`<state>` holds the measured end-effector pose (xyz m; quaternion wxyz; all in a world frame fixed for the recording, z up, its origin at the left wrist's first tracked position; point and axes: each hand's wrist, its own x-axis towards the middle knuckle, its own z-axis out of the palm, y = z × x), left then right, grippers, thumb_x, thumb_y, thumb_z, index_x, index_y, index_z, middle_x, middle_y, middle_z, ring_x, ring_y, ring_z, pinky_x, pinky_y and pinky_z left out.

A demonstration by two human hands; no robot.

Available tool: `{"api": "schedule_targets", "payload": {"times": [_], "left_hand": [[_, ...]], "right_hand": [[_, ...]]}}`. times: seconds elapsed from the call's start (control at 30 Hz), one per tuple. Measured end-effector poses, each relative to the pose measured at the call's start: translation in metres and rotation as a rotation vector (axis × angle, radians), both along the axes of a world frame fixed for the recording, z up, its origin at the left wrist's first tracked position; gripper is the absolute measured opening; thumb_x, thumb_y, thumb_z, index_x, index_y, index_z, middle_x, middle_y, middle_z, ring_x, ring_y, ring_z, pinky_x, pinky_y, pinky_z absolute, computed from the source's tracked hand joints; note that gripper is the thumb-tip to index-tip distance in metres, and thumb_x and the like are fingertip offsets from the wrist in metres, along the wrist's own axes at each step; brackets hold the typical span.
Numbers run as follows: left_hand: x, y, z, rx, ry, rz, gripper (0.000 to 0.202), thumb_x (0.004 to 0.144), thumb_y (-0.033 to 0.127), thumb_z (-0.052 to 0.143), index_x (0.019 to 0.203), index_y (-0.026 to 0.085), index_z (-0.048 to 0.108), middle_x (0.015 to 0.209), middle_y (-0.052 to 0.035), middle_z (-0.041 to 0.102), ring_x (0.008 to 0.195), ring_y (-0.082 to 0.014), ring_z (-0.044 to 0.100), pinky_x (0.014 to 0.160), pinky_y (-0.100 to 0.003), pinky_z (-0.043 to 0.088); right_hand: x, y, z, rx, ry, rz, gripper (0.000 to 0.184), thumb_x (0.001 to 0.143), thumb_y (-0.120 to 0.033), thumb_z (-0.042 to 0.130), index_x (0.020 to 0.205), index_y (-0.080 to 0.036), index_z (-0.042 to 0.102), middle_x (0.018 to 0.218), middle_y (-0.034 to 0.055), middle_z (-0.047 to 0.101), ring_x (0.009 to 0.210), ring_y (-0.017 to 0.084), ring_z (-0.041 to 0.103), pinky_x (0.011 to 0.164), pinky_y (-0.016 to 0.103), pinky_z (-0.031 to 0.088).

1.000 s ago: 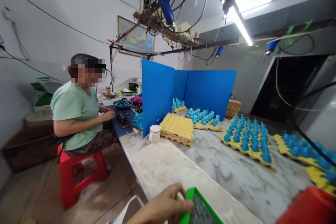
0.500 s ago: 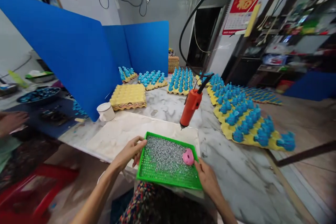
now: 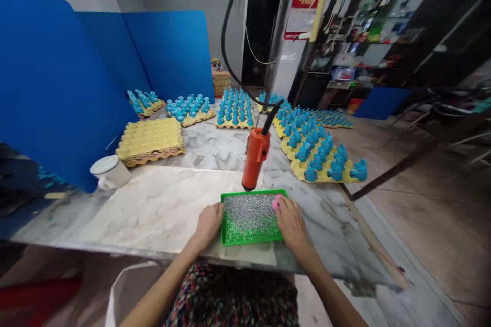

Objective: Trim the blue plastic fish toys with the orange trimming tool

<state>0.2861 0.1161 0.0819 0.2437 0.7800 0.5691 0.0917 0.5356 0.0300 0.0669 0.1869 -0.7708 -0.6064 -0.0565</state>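
A green perforated plastic tray (image 3: 249,239) sits at the table's front part, partly over a pale sheet. Many small silvery metal pieces (image 3: 249,210), probably screws, cover its far part. My left hand (image 3: 209,222) is closed on the tray's left rim, its fingertips partly hidden. At the tray's right end, the fingers of my right hand (image 3: 292,222) close on a rounded pink piece (image 3: 276,202) with a dark hole, which they partly cover. Just beyond the tray's far rim hangs an orange electric screwdriver (image 3: 256,156), tip down, on a black cable; neither hand touches it.
Yellow egg trays (image 3: 324,161) filled with blue figures stand at right and back. Stacked yellow trays (image 3: 151,138) and a white mug (image 3: 110,171) are at left, before blue partition boards (image 3: 172,56). The pale sheet (image 3: 153,209) covers the front left tabletop.
The green tray has moved forward from the table edge and looks more level. My right hand has shifted from the tray's right rim onto the pink piece. The view has turned right.
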Motion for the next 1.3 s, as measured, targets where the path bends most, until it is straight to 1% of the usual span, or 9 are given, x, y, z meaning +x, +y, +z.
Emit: {"api": "schedule_targets", "payload": {"times": [0.23,0.43,0.53,0.7,0.77,0.9,1.0,1.17,1.3], "left_hand": [[-0.003,-0.018,-0.024,0.007,-0.161,0.17,0.05,0.103,0.04,0.025,0.119,0.021,0.068,0.099,-0.0086,0.076,0.094,-0.0243,0.07,0.077,-0.028,0.044],[-0.003,-0.019,-0.027,0.025,-0.281,0.166,0.043,0.099,0.04,0.038,0.124,0.019,0.067,0.094,-0.0073,0.077,0.087,-0.0227,0.07,0.074,-0.026,0.044],[-0.002,-0.018,-0.027,0.049,-0.277,0.16,0.043,0.098,0.04,0.04,0.124,0.018,0.067,0.09,-0.0073,0.077,0.083,-0.0221,0.07,0.071,-0.026,0.043],[-0.004,-0.019,-0.032,0.057,-0.302,0.146,0.044,0.099,0.04,0.038,0.125,0.018,0.066,0.099,-0.0095,0.077,0.088,-0.0239,0.071,0.074,-0.027,0.044],[-0.004,-0.019,-0.033,0.059,-0.295,0.133,0.044,0.099,0.04,0.038,0.126,0.018,0.066,0.101,-0.0098,0.076,0.09,-0.0248,0.071,0.075,-0.028,0.044],[-0.003,-0.019,-0.033,0.047,-0.249,0.133,0.045,0.1,0.04,0.037,0.129,0.019,0.064,0.096,-0.0103,0.077,0.089,-0.0266,0.071,0.072,-0.029,0.043],[-0.003,-0.018,-0.033,0.041,-0.239,0.144,0.046,0.1,0.04,0.037,0.129,0.019,0.064,0.095,-0.0106,0.077,0.088,-0.0266,0.071,0.071,-0.029,0.042],[-0.004,-0.018,-0.033,0.062,-0.271,0.118,0.045,0.1,0.04,0.038,0.128,0.018,0.064,0.096,-0.0102,0.077,0.087,-0.025,0.071,0.071,-0.027,0.043],[-0.004,-0.019,-0.031,0.064,-0.26,0.116,0.044,0.1,0.04,0.039,0.128,0.018,0.065,0.093,-0.0097,0.077,0.084,-0.0242,0.071,0.07,-0.027,0.042]], "right_hand": [[-0.013,0.01,-0.012,0.048,0.006,-0.056,0.025,0.091,-0.019,0.042,0.102,-0.015,0.064,0.113,0.018,0.058,0.099,0.032,0.054,0.089,0.046,0.045],[-0.012,0.008,-0.01,0.149,0.151,-0.036,0.031,0.087,-0.017,0.041,0.11,-0.016,0.061,0.108,0.0147,0.061,0.1,0.031,0.053,0.092,0.048,0.045],[-0.038,0.007,0.0,0.172,0.25,0.111,0.031,0.087,-0.018,0.044,0.114,-0.017,0.06,0.113,0.0122,0.061,0.106,0.029,0.052,0.097,0.046,0.045],[-0.083,0.015,0.009,0.027,0.292,0.403,0.041,0.085,-0.007,0.044,0.122,-0.017,0.058,0.122,0.01,0.06,0.112,0.026,0.05,0.101,0.041,0.045],[-0.077,0.014,0.006,-0.007,0.274,0.384,0.043,0.084,-0.005,0.043,0.122,-0.017,0.059,0.123,0.0104,0.059,0.113,0.027,0.049,0.103,0.043,0.044],[-0.048,0.009,-0.002,0.015,0.238,0.184,0.041,0.085,-0.008,0.044,0.122,-0.015,0.06,0.126,0.0134,0.058,0.115,0.03,0.048,0.103,0.047,0.044],[-0.053,0.013,0.0,0.028,0.22,0.091,0.037,0.089,-0.014,0.045,0.123,-0.011,0.059,0.126,0.0164,0.057,0.114,0.031,0.048,0.103,0.049,0.043],[-0.099,0.012,0.013,-0.048,0.242,0.253,0.038,0.088,-0.009,0.044,0.122,-0.013,0.059,0.124,0.0141,0.059,0.112,0.028,0.05,0.101,0.044,0.045],[-0.091,-0.005,0.012,-0.092,0.295,0.374,0.042,0.085,-0.006,0.046,0.124,-0.016,0.059,0.126,0.0108,0.059,0.113,0.026,0.05,0.102,0.041,0.046]]}}
